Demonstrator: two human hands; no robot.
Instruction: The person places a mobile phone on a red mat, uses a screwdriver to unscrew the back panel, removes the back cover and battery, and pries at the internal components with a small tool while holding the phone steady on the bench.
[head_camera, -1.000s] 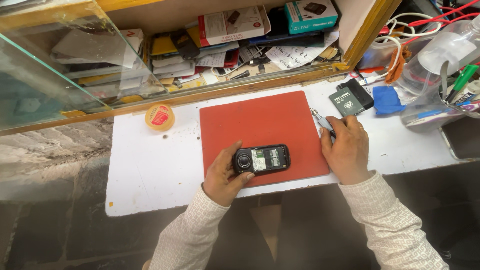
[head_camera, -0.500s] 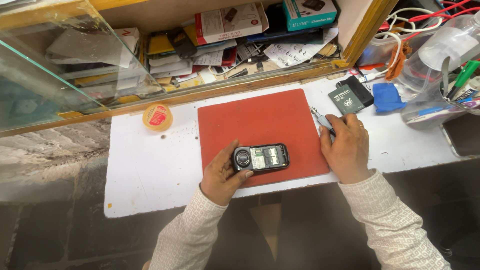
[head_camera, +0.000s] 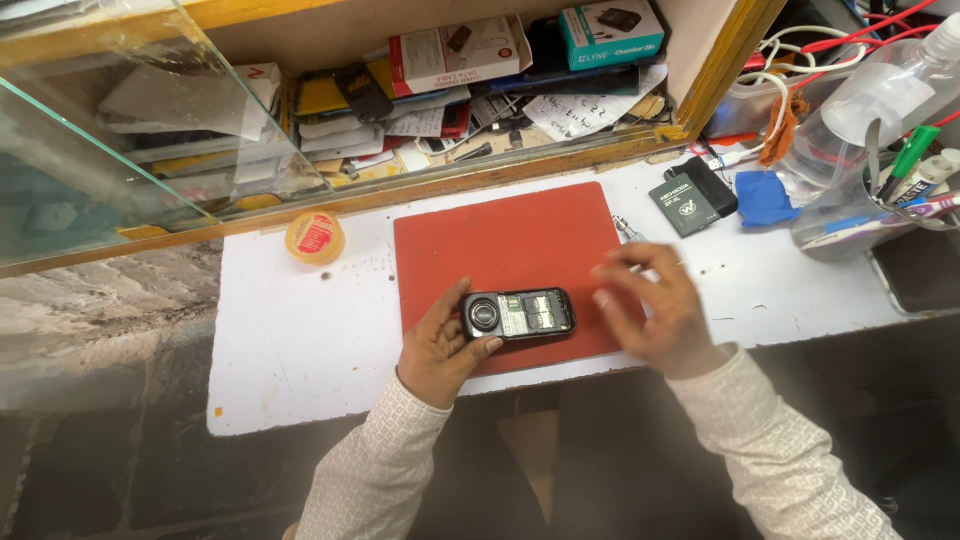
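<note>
left hand (head_camera: 440, 350) grips open-backed phone (head_camera: 518, 315) on red mat (head_camera: 505, 240) | right hand (head_camera: 655, 305) blurred, fingers spread, holding nothing, just beside phone | black battery (head_camera: 686, 206) on white table (head_camera: 290, 330)

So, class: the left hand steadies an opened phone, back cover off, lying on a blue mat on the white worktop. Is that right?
Not quite. The mat is red, not blue, as the head view shows. The rest holds: the left hand steadies the opened phone, back cover off, on that mat on the white worktop.
</note>
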